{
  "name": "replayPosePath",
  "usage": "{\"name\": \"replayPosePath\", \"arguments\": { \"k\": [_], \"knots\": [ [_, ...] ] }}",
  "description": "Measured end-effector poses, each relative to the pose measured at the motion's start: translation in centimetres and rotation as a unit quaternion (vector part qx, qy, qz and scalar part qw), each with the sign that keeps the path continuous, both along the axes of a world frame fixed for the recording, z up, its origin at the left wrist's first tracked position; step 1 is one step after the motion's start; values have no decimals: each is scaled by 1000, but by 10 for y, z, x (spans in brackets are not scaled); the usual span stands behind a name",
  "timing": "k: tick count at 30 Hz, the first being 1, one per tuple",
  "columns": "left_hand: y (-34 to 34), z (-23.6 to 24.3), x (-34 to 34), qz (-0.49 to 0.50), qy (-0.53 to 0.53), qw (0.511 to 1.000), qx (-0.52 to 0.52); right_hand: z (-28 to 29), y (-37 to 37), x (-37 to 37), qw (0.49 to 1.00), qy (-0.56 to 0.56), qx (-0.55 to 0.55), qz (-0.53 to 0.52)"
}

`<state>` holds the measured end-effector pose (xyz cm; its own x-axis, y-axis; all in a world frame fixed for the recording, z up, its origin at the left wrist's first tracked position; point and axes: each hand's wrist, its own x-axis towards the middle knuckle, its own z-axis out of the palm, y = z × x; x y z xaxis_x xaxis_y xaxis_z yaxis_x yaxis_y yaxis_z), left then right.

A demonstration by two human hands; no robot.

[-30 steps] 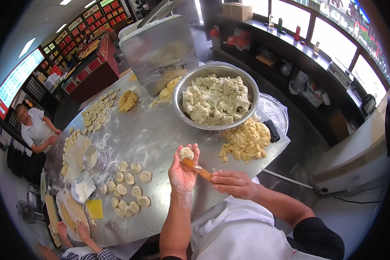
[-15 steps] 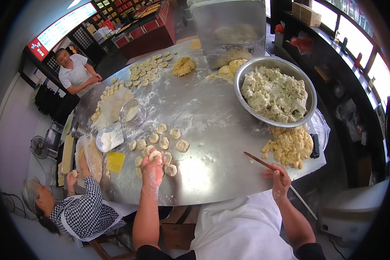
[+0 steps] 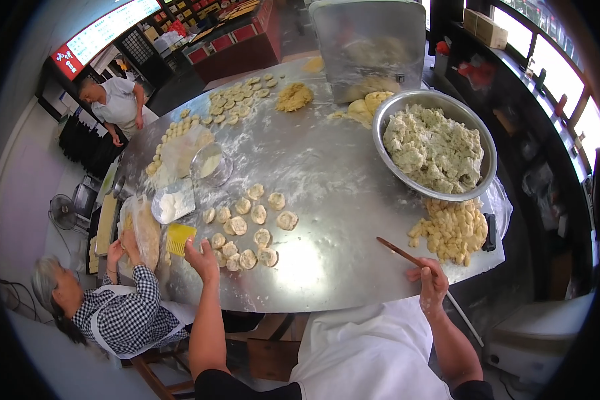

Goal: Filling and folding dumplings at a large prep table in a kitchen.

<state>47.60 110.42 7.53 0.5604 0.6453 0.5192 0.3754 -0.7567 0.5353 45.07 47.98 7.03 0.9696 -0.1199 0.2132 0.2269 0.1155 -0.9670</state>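
My left hand (image 3: pixel 203 259) reaches to the left side of the steel table. Its thumb and fingers are apart, with the fingertips at the right edge of a yellow plastic dough scraper (image 3: pixel 179 239). Several round, floured filled dough pieces (image 3: pixel 247 259) lie just right of this hand. In my right hand (image 3: pixel 433 283) is a slim brown wooden spatula (image 3: pixel 399 249), its tip pointing left above the tabletop. Beyond it stands a large steel bowl (image 3: pixel 491 157) of pale, green-flecked filling (image 3: pixel 435 148). A heap of small yellow dough lumps (image 3: pixel 455 230) lies below the bowl.
At lower left a person in a checkered shirt (image 3: pixel 128 312) works beside a plastic bag (image 3: pixel 140 230). Another person in white (image 3: pixel 119 107) stands at the far left. A flour container (image 3: pixel 173 202), a clear bowl (image 3: pixel 212 165) and a big translucent bin (image 3: pixel 373 50) stand on the table.
My left hand has set down a dough piece among the others and moved left to the scraper. My right hand still holds the spatula. The person in white has turned and bent.
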Motion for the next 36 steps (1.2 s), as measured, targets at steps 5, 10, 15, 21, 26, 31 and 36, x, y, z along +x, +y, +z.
{"name": "replayPosePath", "arguments": {
  "k": [5, 10, 15, 21, 26, 31, 36],
  "knots": [
    [-187, 47, -17, -333, -6, 943, -26, 7, 8, 1, 970, -121, -210, -28],
    [-280, 24, -41, -540, 61, 839, 19, 20, 15, 8, 880, -251, -403, 3],
    [-307, 29, -31, -534, 77, 840, 61, 30, 33, 11, 836, -189, -515, -25],
    [-334, 80, -33, -534, -91, 840, 33, 34, 53, 11, 875, -170, -454, 9],
    [-385, 101, -20, -620, -181, 763, 28, 46, 74, 21, 847, -272, -430, 155],
    [-383, 86, -1, -584, -136, 798, -52, 37, 68, 46, 842, -202, -499, 22],
    [-363, 30, 6, -481, -36, 844, -234, 22, 17, 28, 814, -196, -546, -28]
  ]
}}
